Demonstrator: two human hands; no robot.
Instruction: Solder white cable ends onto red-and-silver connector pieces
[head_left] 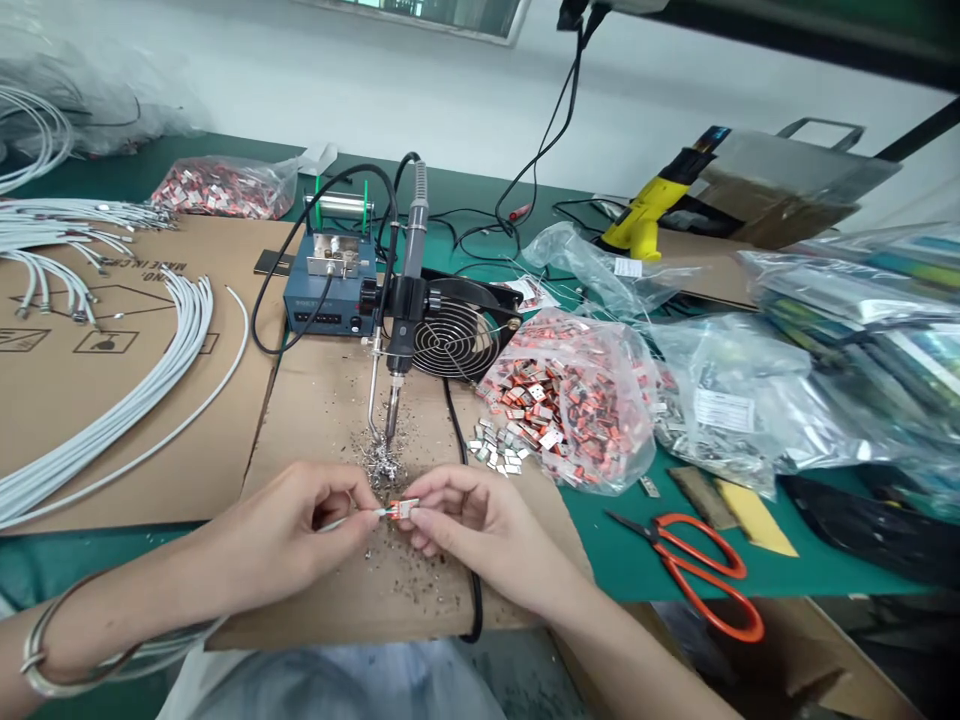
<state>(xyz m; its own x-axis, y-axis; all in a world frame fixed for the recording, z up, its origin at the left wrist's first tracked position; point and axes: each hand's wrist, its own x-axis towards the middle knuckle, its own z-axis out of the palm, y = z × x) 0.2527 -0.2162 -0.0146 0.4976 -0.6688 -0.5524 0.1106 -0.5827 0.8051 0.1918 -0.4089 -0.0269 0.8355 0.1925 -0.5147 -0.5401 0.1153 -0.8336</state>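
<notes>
My left hand (pixel 322 520) pinches the end of a white cable (pixel 337 522), whose thin coloured wires stick out to the right. Between finger and thumb, my right hand (pixel 465 520) holds a small orange and silver connector (pixel 403 509). The wire ends meet the connector's left side; whether they are joined is too small to tell. Just above both hands, the tip of a soldering iron (pixel 392 410) points down from its stand over a heap of solder bits (pixel 384 465).
Behind stand a blue solder feeder (pixel 330 290) and a round black fan (pixel 457 335). To the right lie a bag of connectors (pixel 585 400), loose metal pieces (pixel 499 447) and orange-handled scissors (pixel 705 570). White cables (pixel 142 395) cover cardboard at left. A yellow heat gun (pixel 649 210) rests behind.
</notes>
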